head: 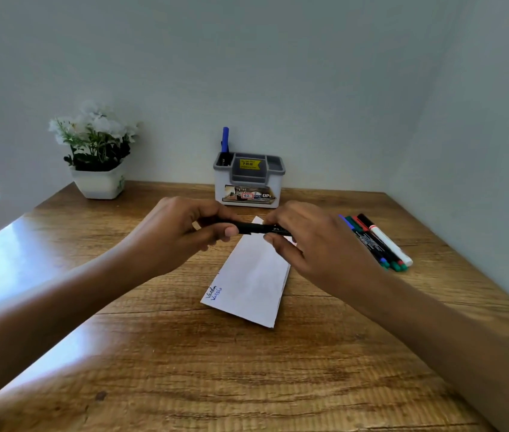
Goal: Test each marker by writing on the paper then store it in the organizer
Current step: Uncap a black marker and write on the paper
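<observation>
Black marker [254,227]: held level above the far end of the paper [251,277], spanning the gap between both hands, clear of the tabletop [184,363].
How it handles: looks light, stiff and smooth, a slim plastic barrel; I judge it slippery under a loose pinch. Best taken at barrel and cap, one hand each, so a straight pull parts or seats the cap.
Left hand [181,232]: its fingers [226,231] curl closed round the marker's left end, thumb pressed along the underside. Clamped, no gap showing.
Right hand [312,244]: closed on the marker's right end, thumb below and the other fingers over the top; the barrel disappears into that grip.
Step in hand: a cap coming off or going on, I reckon; which one cannot be told from here.
Paper: a folded white sheet lying flat and slanted, two short lines of writing at its near left corner, one dark and one blue.
Organizer [249,182]: grey and white, against the back wall, well beyond the hands; a blue marker [225,140] stands upright in its left compartment.
Waiting markers [376,241]: a tight row lying side by side on the tabletop to the right, just beyond the right hand, untouched.
Plant pot [98,182]: far left, well out of the way.
</observation>
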`<state>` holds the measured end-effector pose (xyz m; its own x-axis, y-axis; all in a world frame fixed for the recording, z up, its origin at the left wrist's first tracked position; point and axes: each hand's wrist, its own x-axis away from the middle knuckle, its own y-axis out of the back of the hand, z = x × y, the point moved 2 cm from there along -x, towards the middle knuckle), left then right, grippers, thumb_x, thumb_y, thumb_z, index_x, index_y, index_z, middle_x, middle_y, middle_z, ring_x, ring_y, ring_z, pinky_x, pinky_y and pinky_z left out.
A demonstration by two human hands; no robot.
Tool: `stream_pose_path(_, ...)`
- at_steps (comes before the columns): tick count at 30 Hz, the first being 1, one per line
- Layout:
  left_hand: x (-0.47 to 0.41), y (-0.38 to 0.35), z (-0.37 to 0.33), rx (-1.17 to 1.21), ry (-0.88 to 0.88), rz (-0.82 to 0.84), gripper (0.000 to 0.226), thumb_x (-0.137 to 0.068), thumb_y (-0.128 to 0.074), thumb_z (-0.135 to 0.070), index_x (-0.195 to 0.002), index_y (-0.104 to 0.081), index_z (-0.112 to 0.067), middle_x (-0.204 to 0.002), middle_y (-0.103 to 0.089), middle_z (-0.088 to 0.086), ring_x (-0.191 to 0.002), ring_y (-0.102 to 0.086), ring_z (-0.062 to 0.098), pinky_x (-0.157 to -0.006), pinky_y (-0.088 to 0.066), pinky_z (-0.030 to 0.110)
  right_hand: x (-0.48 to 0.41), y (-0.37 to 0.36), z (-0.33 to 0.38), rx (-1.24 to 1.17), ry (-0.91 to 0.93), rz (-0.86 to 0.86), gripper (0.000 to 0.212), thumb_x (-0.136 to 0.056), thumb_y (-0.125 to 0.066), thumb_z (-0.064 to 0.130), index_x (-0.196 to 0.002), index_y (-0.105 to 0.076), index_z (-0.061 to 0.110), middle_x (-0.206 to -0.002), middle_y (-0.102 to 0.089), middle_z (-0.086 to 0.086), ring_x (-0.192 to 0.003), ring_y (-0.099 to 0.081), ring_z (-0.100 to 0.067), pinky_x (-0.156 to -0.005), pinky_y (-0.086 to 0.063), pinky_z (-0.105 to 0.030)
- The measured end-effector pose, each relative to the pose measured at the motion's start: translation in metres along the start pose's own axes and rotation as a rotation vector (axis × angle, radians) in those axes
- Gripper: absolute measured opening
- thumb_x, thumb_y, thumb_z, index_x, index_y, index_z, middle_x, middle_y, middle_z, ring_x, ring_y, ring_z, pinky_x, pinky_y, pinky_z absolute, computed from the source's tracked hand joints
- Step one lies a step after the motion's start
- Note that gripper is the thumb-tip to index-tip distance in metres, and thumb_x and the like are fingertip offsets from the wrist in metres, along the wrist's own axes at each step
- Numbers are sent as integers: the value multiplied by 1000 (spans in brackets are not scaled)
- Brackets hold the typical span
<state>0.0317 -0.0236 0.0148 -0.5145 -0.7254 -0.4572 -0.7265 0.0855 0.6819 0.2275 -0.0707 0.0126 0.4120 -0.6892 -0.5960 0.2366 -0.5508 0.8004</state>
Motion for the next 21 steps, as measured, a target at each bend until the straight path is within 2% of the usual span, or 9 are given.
stream_pose_path(3, 1, -2, -1, 15, -34, -6, 21, -73, -58, -52, -91, -67, -47, -72, -68, -16, -61, -63, 7, -60, -52, 22, 1, 1, 1, 6, 8, -8, 30, -91, -44, 39, -96, -64, 18, -86, -65, 3, -75, -60, -12, -55, -45, -24)
stream_pose_path(7, 1, -3, 0, -3, -123, -24, 14, -80, -63, -61, -90, -63, -51, -70, -67, -21, -60, -63, 3, -55, -48, 15, -2, 3, -4, -27, 33, 23, 34, -91, -40, 44, -92, -66, 22, -77, -63, 7, -63, -49, -4, -48, -28, -14)
stream_pose_path(9, 1, -2, 3, -4, -143, -33, 16, -76, -58, -58, -90, -62, -52, -72, -68, -23, -61, -65, 3, -54, -50, 15, -4, 4, -8, -51, 44, 22, 35, -90, -42, 45, -92, -67, 21, -75, -64, 7, -62, -44, -2, -49, -27, -13)
stream_pose_path(11, 1, -4, 4, -18, -165, -26, 14, -79, -64, -49, -93, -62, -50, -74, -67, -28, -63, -65, 0, -55, -52, 16, -5, 2, -8, -64, 55, 42, 35, -89, -44, 45, -92, -68, 21, -75, -65, 7, -62, -44, -2, -49, -28, -13)
stream_pose_path(13, 1, -3, 6, -89, -214, -37, 16, -83, -66, -47, -98, -64, -47, -76, -66, -32, -63, -65, -4, -54, -49, 10, -5, 2, -10, -84, 33, 78, 33, -89, -48, 45, -95, -70, 20, -77, -66, 7, -63, -48, -3, -49, -28, -14)
stream_pose_path(16, 0, 29, 36, -68, -56, -177, 10, -79, -63, -54, -87, -67, -52, -74, -69, -26, -57, -63, -2, -53, -42, 3, -1, 17, -47, -156, -216, 48, 31, -89, -54, 43, -100, -71, 20, -75, -67, 5, -62, -54, -9, -55, -37, -23)
stream_pose_path(18, 1, 55, 61, 39, 47, -292, 15, -75, -66, -60, -83, -70, -49, -72, -72, -14, -62, -66, 7, -67, -52, 18, 6, 27, -73, -166, -384, 72, 30, -88, -54, 44, -96, -71, 20, -69, -65, 2, -60, -56, -13, -58, -42, -29)
stream_pose_path(19, 2, 61, 69, 128, 65, -302, 20, -73, -68, -63, -83, -73, -46, -73, -73, -11, -67, -68, 12, -73, -56, 24, 9, 25, -80, -193, -429, 123, 28, -88, -54, 44, -93, -70, 21, -68, -63, 2, -61, -55, -13, -56, -40, -29)
stream_pose_path(21, 3, 55, 71, 294, 97, -203, 23, -70, -71, -59, -84, -76, -41, -75, -75, -8, -73, -70, 18, -73, -59, 20, 10, 13, -77, -308, -461, 249, 23, -89, -54, 41, -85, -66, 22, -68, -61, 0, -60, -52, -12, -53, -35, -26)
